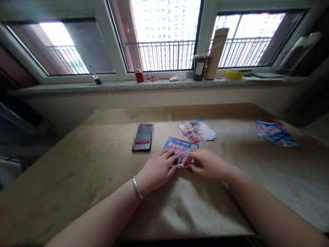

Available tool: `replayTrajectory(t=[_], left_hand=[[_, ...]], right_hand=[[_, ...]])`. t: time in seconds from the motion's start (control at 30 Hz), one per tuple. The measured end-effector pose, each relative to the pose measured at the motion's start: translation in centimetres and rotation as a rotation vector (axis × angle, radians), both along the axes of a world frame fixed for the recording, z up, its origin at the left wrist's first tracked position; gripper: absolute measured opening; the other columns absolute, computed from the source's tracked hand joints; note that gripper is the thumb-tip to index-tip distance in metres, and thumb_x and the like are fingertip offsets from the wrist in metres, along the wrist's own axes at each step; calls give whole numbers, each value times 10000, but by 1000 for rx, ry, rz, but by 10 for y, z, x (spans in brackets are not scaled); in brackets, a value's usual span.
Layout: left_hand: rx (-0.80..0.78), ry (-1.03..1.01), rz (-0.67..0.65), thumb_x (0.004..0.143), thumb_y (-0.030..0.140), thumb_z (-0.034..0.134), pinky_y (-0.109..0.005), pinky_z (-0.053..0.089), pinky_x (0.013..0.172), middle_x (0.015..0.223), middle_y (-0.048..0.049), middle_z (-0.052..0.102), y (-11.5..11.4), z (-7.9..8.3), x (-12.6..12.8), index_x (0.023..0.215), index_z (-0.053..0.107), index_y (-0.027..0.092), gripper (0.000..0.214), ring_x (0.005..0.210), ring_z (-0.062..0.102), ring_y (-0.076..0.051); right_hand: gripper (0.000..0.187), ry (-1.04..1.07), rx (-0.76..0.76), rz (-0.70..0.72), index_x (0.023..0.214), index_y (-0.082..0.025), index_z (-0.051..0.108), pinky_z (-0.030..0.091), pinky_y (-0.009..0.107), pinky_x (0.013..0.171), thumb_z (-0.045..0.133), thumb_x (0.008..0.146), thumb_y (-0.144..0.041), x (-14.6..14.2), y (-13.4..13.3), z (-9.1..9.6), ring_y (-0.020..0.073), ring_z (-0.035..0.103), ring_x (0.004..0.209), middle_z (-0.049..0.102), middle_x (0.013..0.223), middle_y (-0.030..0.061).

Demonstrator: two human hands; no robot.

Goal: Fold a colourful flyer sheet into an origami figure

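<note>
A blue flyer [177,145] with pink and white lettering and a QR code lies on the table in front of me. My left hand [160,166] rests over its lower left part, with thumb and forefinger close together at the near edge. At the lower right, my right hand [203,163] has curled fingers and a thumb pinching that same edge. Between the two hands a thin pale strip shows where the edge is turned up. Just beyond the flyer is a fanned pile of printed flyers [199,130].
A phone [142,138] lies to the left on the cloth-covered table [102,164]. Another spread of flyers [276,133] is at the far right. On the windowsill [115,85] stand a red container [139,76], a dark box [199,68], a cardboard tube [217,53] and yellow tape [234,74].
</note>
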State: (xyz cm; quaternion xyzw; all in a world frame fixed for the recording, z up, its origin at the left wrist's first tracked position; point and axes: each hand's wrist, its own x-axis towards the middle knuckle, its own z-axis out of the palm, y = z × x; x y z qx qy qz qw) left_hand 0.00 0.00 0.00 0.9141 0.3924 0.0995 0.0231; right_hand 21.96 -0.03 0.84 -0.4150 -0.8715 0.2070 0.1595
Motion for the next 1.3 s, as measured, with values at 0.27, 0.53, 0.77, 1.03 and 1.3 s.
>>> replayTrajectory(t=[0.27, 0.53, 0.77, 1.03, 1.3], left_hand=[[-44, -43, -193, 941, 248, 448, -388, 439, 954, 1186, -29, 628, 1, 10, -14, 1120, 645, 221, 267, 1057, 537, -213], [-125, -101, -235, 913, 193, 458, -372, 475, 910, 1102, -53, 644, -4, 17, -11, 1160, 578, 176, 275, 1020, 544, -215], [-124, -115, -285, 899, 204, 506, -358, 463, 921, 1179, -41, 615, -4, 16, -14, 1250, 510, 219, 351, 1061, 524, -206], [-84, -13, -312, 932, 369, 487, -413, 398, 1004, 1266, -45, 550, -8, 16, -14, 1248, 555, 263, 341, 1130, 480, -242], [-119, -51, -250, 919, 409, 499, -404, 410, 980, 1190, -44, 582, -11, 18, -11, 1162, 609, 244, 313, 1086, 496, -234]], right_hand=[[112, -3, -32, -127, 882, -190, 611, 379, 246, 607, 512, 862, -239, 2, -2, 2, 138, 557, 648, 652, 748, 12], [70, 142, 42, -140, 822, -200, 677, 437, 270, 759, 607, 822, -205, -10, 8, -16, 156, 582, 830, 625, 869, 34], [101, 132, 68, -302, 828, -212, 716, 439, 285, 735, 626, 803, -250, -22, 13, -34, 174, 575, 825, 632, 854, 44], [183, 189, -71, -322, 917, -191, 690, 413, 255, 621, 534, 838, -244, -12, 6, -17, 137, 576, 659, 680, 759, 19], [165, 50, -41, -181, 868, -190, 695, 378, 242, 608, 548, 825, -252, -7, 3, -14, 142, 566, 676, 673, 753, 27]])
